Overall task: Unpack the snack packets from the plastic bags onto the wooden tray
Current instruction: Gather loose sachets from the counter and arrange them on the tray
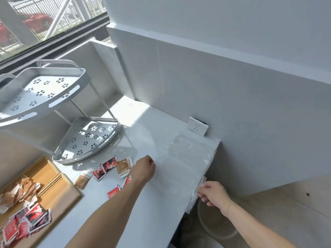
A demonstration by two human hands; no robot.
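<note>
On glossy counter (143, 203), crinkly clear bag (180, 154)

Two bare, sleeveless forearms, the right hand (211, 193) with a thin gold-coloured wrist chain (228, 206) (the left hand (143, 167) wears nothing)

Strong daylight enters through the window (44, 20) at upper left, leaving a washed-out patch at the far edge of the white counter (143, 111). The perforated rack (86, 138) throws flower-dotted shadows near the counter's left edge. Glare makes the clear plastic bag (180, 151) faint, perhaps crumpled. Straight lines bow toward the frame edges; detail is slightly soft.
</note>
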